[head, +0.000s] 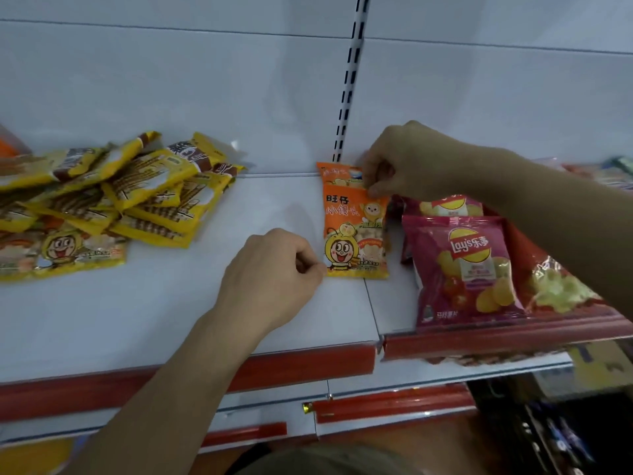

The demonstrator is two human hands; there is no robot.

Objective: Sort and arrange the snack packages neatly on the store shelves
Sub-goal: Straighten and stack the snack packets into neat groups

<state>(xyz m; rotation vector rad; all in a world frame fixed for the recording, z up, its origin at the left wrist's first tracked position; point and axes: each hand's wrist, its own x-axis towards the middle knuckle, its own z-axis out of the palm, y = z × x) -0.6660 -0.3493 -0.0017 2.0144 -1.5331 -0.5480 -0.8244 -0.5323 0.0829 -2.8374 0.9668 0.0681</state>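
An orange snack bag (pixel 354 222) lies flat on the white shelf (pixel 171 303). The right hand (pixel 407 162) pinches its upper edge and hides that corner; the left hand (pixel 270 279) pinches its lower-left corner. The pink Lay's bag (pixel 466 269) lies just beside it.

one orange cartoon-faced snack packet (pixel 354 224) between the two hands; two pink lay's crisp bags (pixel 466 269) under the right forearm; a loose heap of yellow biscuit-stick packets (pixel 150 186) left of the left hand, too overlapped to count.
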